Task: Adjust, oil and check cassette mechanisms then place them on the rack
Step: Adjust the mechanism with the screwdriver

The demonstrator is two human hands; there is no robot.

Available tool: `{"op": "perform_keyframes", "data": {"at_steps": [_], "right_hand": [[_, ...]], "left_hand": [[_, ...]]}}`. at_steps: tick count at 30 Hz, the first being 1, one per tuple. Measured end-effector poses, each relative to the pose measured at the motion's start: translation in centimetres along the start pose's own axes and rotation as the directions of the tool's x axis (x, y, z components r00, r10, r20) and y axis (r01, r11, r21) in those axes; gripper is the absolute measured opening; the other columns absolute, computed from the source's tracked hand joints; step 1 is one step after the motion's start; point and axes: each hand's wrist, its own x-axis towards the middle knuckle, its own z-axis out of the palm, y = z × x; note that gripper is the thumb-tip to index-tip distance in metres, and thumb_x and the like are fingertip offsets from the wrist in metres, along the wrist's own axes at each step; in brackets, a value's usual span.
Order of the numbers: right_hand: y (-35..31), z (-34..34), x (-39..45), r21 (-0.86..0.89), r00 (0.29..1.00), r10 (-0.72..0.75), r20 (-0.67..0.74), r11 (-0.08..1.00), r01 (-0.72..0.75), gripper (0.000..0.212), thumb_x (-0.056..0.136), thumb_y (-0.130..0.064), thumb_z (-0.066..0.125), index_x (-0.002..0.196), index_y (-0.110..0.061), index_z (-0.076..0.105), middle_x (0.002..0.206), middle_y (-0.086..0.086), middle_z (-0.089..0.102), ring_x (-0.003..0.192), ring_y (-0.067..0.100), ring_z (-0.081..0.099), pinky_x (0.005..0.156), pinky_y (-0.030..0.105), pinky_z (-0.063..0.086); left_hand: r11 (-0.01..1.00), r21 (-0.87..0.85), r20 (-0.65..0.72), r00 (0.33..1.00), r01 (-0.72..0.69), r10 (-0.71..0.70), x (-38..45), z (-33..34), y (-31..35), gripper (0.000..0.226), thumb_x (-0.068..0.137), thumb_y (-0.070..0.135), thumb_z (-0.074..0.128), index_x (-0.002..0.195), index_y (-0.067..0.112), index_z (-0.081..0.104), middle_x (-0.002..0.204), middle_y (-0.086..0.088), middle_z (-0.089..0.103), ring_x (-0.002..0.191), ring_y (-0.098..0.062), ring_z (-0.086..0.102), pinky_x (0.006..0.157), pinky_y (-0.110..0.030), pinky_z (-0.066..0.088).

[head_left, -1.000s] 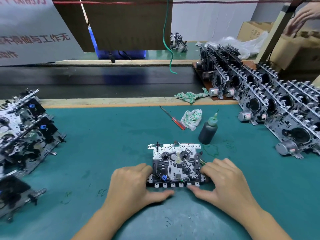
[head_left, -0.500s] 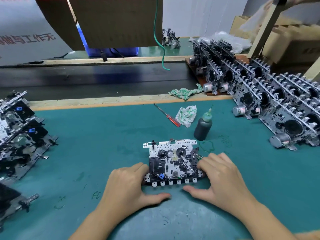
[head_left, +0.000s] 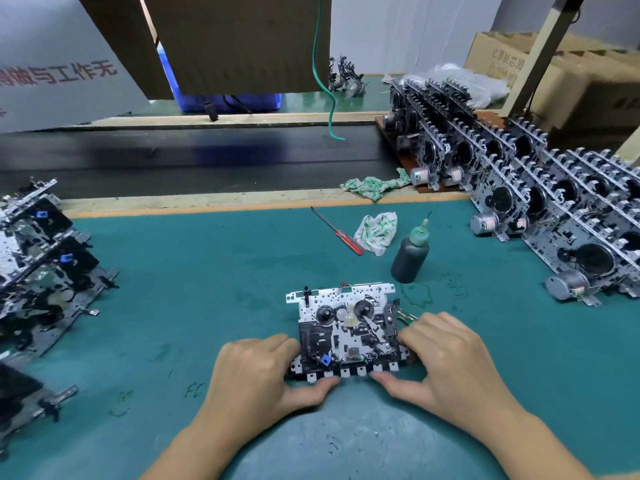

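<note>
I see the cassette part [head_left: 346, 332] lying flat on the green surface [head_left: 207, 271]. My left hand [head_left: 258, 372] holds its left side and my right hand [head_left: 446, 358] holds its right side, fingers curled round the edges. The oil bottle [head_left: 410, 256] stands just behind it.

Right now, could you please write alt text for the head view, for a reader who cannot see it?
Two hands, the left hand and right hand, grip a cassette mechanism lying flat on a green mat. Behind it stand an oil bottle, a red-handled screwdriver and a rag; finished mechanisms line the right.
</note>
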Motion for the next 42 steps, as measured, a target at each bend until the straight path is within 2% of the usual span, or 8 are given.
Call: {"op": "perform_keyframes", "data": {"at_steps": [6, 11, 17, 21, 24, 29, 36, 42], "right_hand": [[-0.1, -0.4, 0.1, 0.064, 0.999, 0.009, 0.048, 0.998, -0.012, 0.057, 0.065, -0.068, 0.060, 0.059, -0.012, 0.054, 0.058, -0.005, 0.044, 0.053, 0.015, 0.040, 0.056, 0.024, 0.029], [-0.1, -0.2, 0.1, -0.008, 0.999, 0.028, 0.037, 1.000, -0.028, 0.051, 0.076, -0.060, 0.052, 0.056, -0.013, 0.052, 0.055, -0.004, 0.046, 0.051, 0.017, 0.045, 0.051, 0.026, 0.036], [-0.1, -0.4, 0.0, 0.031, 0.997, 0.013, 0.076, 0.999, -0.015, 0.052, 0.068, -0.066, 0.059, 0.060, -0.015, 0.048, 0.058, -0.005, 0.045, 0.055, 0.017, 0.042, 0.056, 0.026, 0.031], [-0.2, -0.2, 0.2, -0.021, 1.000, 0.026, 0.013, 0.999, -0.026, 0.048, 0.074, -0.058, 0.055, 0.057, -0.013, 0.051, 0.054, -0.004, 0.044, 0.051, 0.018, 0.043, 0.055, 0.027, 0.029], [0.1, -0.3, 0.3, -0.067, 0.999, 0.034, 0.030, 0.997, -0.032, 0.051, 0.075, -0.062, 0.051, 0.060, -0.013, 0.054, 0.056, -0.005, 0.047, 0.053, 0.018, 0.045, 0.057, 0.028, 0.030], [-0.1, -0.3, 0.2, -0.102, 0.998, 0.057, 0.003, 0.993, -0.057, 0.058, 0.070, -0.069, 0.050, 0.056, -0.013, 0.054, 0.053, -0.005, 0.048, 0.050, 0.018, 0.046, 0.053, 0.029, 0.038], [0.2, -0.5, 0.2, -0.077, 0.999, 0.014, 0.030, 0.997, -0.012, 0.048, 0.075, -0.059, 0.053, 0.059, -0.013, 0.055, 0.056, -0.003, 0.048, 0.053, 0.019, 0.047, 0.056, 0.027, 0.030], [0.0, -0.5, 0.1, 0.011, 0.997, 0.004, 0.076, 1.000, -0.004, 0.052, 0.072, -0.064, 0.057, 0.061, -0.013, 0.053, 0.058, -0.004, 0.047, 0.056, 0.018, 0.044, 0.058, 0.024, 0.029]], "left_hand": [[0.998, 0.058, -0.015, 1.000, 0.012, -0.011, 0.2, 0.1, -0.1, 0.055, 0.073, 0.063, 0.052, 0.047, 0.015, 0.043, 0.040, 0.002, 0.038, 0.031, -0.018, 0.038, 0.038, -0.017, 0.022], [0.998, 0.013, 0.028, 0.998, 0.064, -0.064, 0.1, 0.0, 0.6, 0.067, 0.060, 0.082, 0.052, 0.046, 0.016, 0.041, 0.040, 0.006, 0.037, 0.032, -0.015, 0.039, 0.041, -0.016, 0.022], [0.979, 0.048, -0.049, 0.979, 0.200, -0.198, 0.5, 0.5, 1.5, 0.060, 0.059, 0.071, 0.053, 0.040, 0.016, 0.039, 0.035, 0.002, 0.035, 0.029, -0.017, 0.039, 0.045, -0.016, 0.019], [0.985, -0.028, 0.052, 0.984, 0.171, -0.170, 0.6, 0.3, 0.9, 0.062, 0.057, 0.079, 0.050, 0.045, 0.018, 0.046, 0.038, 0.006, 0.041, 0.032, -0.015, 0.043, 0.035, -0.017, 0.029], [0.985, -0.054, 0.147, 0.977, 0.162, -0.152, 0.5, 0.1, 0.9, 0.065, 0.053, 0.086, 0.046, 0.053, 0.022, 0.054, 0.042, 0.010, 0.045, 0.035, -0.008, 0.045, 0.034, -0.019, 0.034], [0.992, -0.113, 0.140, 0.989, 0.059, -0.043, -0.3, -0.1, 1.0, 0.050, 0.059, 0.068, 0.057, 0.050, 0.020, 0.049, 0.041, 0.010, 0.041, 0.034, -0.009, 0.041, 0.033, -0.017, 0.032], [0.996, -0.056, 0.103, 0.993, 0.070, -0.064, -0.5, -0.3, 1.0, 0.046, 0.061, 0.064, 0.056, 0.051, 0.020, 0.047, 0.041, 0.008, 0.041, 0.032, -0.012, 0.040, 0.031, -0.016, 0.030], [0.993, -0.037, 0.059, 0.992, 0.116, -0.114, -0.4, -0.2, 0.7, 0.047, 0.070, 0.057, 0.053, 0.050, 0.017, 0.040, 0.040, 0.002, 0.036, 0.032, -0.020, 0.037, 0.033, -0.017, 0.026]]}}
